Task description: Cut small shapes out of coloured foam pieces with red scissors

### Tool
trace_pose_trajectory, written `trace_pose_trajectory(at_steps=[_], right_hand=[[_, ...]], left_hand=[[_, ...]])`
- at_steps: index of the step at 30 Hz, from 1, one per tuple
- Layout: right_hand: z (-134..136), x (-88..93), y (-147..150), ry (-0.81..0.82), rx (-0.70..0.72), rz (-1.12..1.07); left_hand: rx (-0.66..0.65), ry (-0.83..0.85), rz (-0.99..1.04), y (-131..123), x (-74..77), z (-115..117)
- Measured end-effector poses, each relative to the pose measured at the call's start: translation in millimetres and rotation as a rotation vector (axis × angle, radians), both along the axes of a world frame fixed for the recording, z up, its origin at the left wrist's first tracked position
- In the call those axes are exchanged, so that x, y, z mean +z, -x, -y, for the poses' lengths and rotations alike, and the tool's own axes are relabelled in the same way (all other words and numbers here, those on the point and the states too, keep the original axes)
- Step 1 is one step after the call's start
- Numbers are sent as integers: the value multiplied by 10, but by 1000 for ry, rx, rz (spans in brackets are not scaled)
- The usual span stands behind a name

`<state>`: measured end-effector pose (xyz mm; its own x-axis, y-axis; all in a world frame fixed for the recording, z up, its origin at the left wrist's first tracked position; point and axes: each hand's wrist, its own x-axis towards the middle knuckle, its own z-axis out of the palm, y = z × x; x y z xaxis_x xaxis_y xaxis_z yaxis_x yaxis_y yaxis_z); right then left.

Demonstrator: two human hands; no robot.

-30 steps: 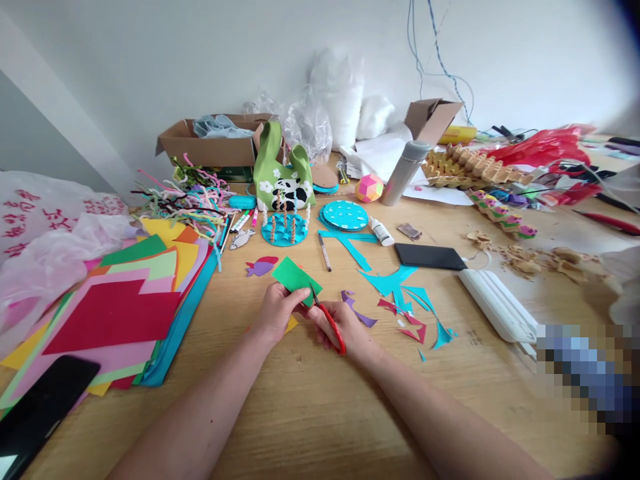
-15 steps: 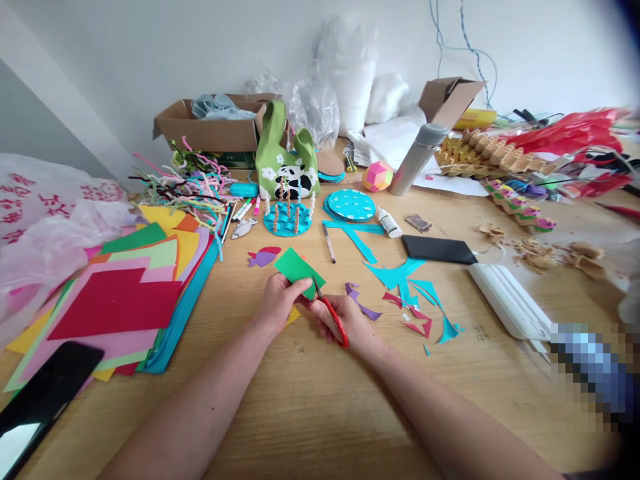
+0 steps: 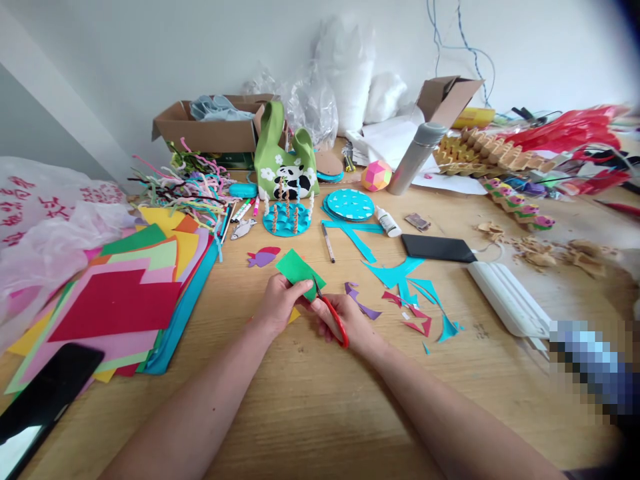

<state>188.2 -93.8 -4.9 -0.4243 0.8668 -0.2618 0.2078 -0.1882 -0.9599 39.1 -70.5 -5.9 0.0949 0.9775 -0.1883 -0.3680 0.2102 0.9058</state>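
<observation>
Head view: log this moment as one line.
left hand: holds green sheet | right hand: holds red-handled scissors, blades at sheet | nearby: purple fish cutout, purple scrap

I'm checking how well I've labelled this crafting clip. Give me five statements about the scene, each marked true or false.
1. The left hand holds the green sheet. True.
2. A pen is in the right hand. False: the right hand holds red-handled scissors.
3. The multicoloured ball is left of the metal flask in the picture. True.
4. The top sheet of the coloured stack is yellow. False: a dark red sheet is uppermost.
5. A purple scrap lies on the table. True.
</observation>
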Motion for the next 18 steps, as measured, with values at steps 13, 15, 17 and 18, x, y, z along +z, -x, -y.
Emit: trace_pose_trajectory(at_steps=[13,15,17,18], right_hand=[[6,-34,1,-33,-19,21],[6,-27,9,-35,-22,36],[6,-21,21,-37,-28,47],[7,-18,29,-36,-34,51]], left_hand=[[3,7,26,8,9,-13],[-4,5,24,9,22,-14],[-3,6,25,9,31,-15],[0,8,26,10,34,-16]])
